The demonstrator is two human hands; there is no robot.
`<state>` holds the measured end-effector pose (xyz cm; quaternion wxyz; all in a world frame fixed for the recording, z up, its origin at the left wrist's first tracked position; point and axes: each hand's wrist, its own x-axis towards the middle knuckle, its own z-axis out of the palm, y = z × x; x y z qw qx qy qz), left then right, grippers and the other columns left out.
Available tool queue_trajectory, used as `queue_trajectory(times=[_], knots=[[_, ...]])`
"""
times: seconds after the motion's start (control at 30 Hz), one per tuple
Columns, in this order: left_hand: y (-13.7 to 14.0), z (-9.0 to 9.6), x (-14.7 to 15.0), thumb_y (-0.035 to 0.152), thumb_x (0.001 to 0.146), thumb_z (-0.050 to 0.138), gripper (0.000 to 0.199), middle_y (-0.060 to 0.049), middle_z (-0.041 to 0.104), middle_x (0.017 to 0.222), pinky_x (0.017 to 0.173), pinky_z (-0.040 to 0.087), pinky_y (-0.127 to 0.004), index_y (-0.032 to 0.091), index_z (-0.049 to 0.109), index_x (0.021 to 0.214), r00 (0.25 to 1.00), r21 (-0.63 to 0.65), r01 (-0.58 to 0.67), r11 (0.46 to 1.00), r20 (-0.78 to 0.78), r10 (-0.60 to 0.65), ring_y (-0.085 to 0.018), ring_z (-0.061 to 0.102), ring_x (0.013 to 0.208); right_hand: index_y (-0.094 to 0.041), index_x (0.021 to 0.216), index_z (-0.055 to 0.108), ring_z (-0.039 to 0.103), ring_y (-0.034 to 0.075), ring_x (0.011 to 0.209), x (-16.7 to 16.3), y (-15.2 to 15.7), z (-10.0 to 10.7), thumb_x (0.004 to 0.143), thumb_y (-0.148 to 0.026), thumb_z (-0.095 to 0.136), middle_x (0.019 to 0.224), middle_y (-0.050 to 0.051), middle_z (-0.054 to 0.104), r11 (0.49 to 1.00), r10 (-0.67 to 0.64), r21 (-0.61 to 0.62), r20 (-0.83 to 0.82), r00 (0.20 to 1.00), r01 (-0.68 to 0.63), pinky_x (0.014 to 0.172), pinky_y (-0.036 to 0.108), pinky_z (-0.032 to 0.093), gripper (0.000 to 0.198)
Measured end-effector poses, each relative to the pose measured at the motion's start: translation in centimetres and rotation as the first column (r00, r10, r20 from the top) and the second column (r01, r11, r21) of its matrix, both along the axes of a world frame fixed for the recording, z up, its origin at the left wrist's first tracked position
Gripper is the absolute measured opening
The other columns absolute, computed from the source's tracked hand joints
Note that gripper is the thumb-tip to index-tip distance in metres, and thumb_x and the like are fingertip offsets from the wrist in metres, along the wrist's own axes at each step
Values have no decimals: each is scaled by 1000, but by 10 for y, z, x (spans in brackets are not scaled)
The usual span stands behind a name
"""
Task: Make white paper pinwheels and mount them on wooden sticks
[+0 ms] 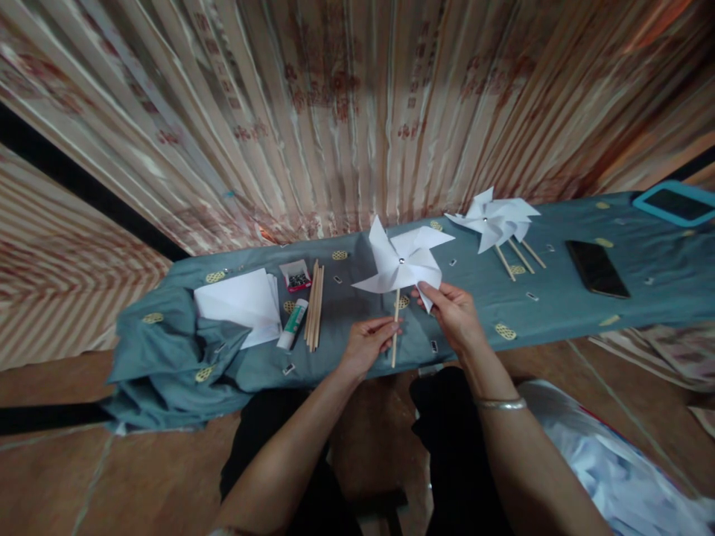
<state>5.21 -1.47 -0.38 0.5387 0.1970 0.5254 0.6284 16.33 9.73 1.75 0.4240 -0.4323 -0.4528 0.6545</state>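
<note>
A white paper pinwheel (410,262) with a shiny pin at its centre is held up in front of me on a thin wooden stick (396,339). My left hand (369,341) is closed around that stick below the blades. With thumb and fingers, my right hand (453,311) pinches the lower right blade of the same pinwheel. To the left lie several wooden sticks (316,307), a green and white glue stick (292,324), and a small box of pins (296,276). A stack of white paper (237,298) rests farther left.
Several white pinwheels on sticks (485,221) lie at the back right of the cloth-covered table (357,357). A dark phone (596,268) and a blue-framed tablet (678,203) are farther right. Behind hangs a patterned curtain (346,112). A bag of white paper pieces (608,461) stands below right.
</note>
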Motion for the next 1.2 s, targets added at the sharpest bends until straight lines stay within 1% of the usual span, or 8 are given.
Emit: queue_trajectory(times=[0.1,0.27,0.53,0.63,0.73,0.8,0.97,1.2], knots=[[0,0,0,48,53,86,49,-5,68,65,46,24,-21,12,79,85,1000,0,1,1000,-6,-1,-3,38,45,-18,71,76,58,12,55,-2,-3,2,47,-46,88,62,3,72,1000,19,-7,5,1000,-19,56,26,45,40],[1,-1,-1,47,52,86,47,-4,67,63,46,24,-21,13,79,83,1000,3,-5,1000,6,5,-3,37,44,-18,66,75,57,12,55,-3,-7,6,42,-48,90,59,1,71,997,65,-29,-3,998,-65,58,25,43,41],[0,-2,-2,46,53,86,45,-5,68,64,46,25,-20,13,79,84,1000,1,5,1000,9,-5,-3,39,46,-19,73,77,60,14,58,1,-4,4,48,-52,88,64,2,73,997,78,4,10,997,-78,63,28,46,43],[0,-1,-1,46,52,87,45,-4,68,64,46,25,-20,14,79,82,1000,3,-2,1000,14,2,-3,39,46,-19,73,76,59,13,57,3,-2,3,54,-53,86,64,2,72,998,67,15,-19,998,-67,61,27,46,40],[-1,0,-2,45,53,87,43,-4,69,64,46,25,-21,14,79,81,1000,7,-6,1000,13,6,-3,40,46,-20,68,74,57,12,55,4,-1,2,59,-55,83,63,1,71,999,47,24,-49,998,-46,57,25,45,38],[-1,1,-2,45,52,87,43,-4,69,64,46,25,-21,14,79,81,1000,7,-7,1000,17,7,-4,41,46,-20,66,73,57,11,54,5,-1,2,58,-57,83,63,0,70,999,25,25,-57,998,-24,54,24,44,39],[-1,2,-2,45,49,88,45,-4,68,63,46,26,-21,14,79,80,999,-4,-12,1000,36,12,-4,41,46,-20,63,70,54,10,51,5,2,2,53,-55,86,59,-1,67,999,-17,30,-42,999,19,50,23,43,40],[-1,1,-2,42,54,86,41,-4,68,64,48,29,-22,13,79,82,1000,3,-6,1000,21,6,-4,41,47,-21,62,69,54,11,54,5,-1,0,57,-52,85,60,-2,66,999,27,46,-22,999,-26,53,24,42,35]])
